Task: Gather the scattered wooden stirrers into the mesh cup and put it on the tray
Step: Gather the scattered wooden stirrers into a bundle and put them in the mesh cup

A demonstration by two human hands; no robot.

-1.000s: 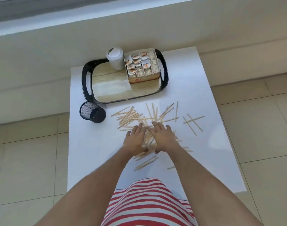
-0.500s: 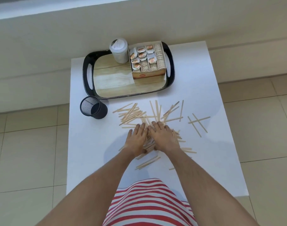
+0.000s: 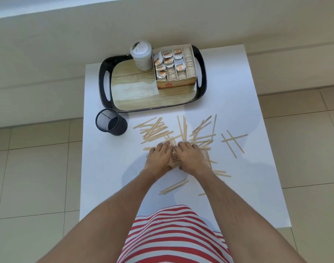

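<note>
Wooden stirrers (image 3: 183, 137) scattered on bench (image 3: 109, 168), just right of empty mesh cup (image 3: 111, 124). Left hand (image 3: 159, 157) and right hand (image 3: 190, 157) cup a small bundle between them, fingers curled. Sticks light, stiff, slippery; pinch bundles mid-length. Tray (image 3: 105, 80) sits behind cup.

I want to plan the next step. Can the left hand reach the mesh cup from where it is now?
Probably yes. The mesh cup stands upright on the table's left, beyond the left hand, with only bare white table between them.
</note>
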